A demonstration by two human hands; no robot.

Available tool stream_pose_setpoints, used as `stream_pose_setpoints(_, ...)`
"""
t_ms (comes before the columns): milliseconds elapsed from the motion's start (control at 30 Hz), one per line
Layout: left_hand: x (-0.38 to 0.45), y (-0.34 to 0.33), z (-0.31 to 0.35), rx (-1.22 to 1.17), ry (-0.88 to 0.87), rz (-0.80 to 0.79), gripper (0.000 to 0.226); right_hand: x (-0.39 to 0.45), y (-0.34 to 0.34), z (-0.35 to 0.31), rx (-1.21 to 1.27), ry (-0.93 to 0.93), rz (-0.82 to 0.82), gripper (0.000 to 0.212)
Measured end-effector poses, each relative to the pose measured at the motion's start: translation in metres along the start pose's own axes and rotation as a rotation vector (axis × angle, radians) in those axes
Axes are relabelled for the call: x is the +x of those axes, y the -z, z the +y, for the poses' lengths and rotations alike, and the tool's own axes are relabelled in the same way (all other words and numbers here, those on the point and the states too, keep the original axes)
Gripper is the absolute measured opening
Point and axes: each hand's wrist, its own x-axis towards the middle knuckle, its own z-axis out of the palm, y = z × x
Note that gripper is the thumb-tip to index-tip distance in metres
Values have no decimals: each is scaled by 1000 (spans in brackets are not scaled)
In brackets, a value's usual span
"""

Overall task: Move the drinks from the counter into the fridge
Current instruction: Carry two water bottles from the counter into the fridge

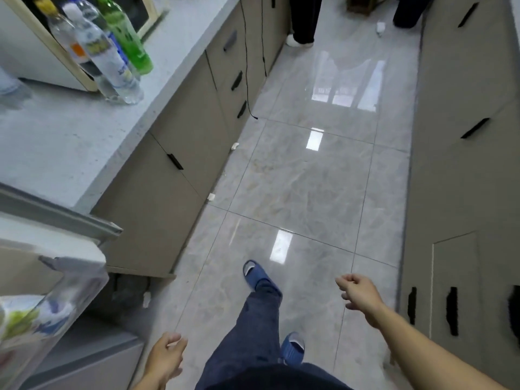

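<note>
Several drink bottles stand together on the grey counter [70,142] at the upper left: a green bottle [126,38], a clear bottle with a white and yellow label [104,52] and a clear bottle with a yellow cap [67,40]. The open fridge door [56,282] juts in at the lower left, with a packet in its shelf. My left hand [166,358] hangs low beside the fridge, fingers loosely curled, holding nothing. My right hand [358,291] is out over the floor, loosely curled and empty. Both hands are far from the bottles.
A cream microwave [146,12] stands behind the bottles. Beige cabinets [180,136] line the left, more cabinets [464,164] the right, with glossy tiled floor [309,178] between. Another person's legs [302,21] stand at the far end. A black cable [247,80] hangs off the counter.
</note>
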Motion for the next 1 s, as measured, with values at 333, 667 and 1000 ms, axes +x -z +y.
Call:
stream_pose_setpoints(333,66,-8,74,-122,168,45,28,85,-26,-161,-258,97,-77,19)
stream_pose_setpoints(667,102,2,224,-422,82,40,11,162,-59,-277,-476,70,-105,18)
stream_pose_setpoints(1000,95,-7,282,-620,245,214,17,226,-138,-414,-722,145,-330,21)
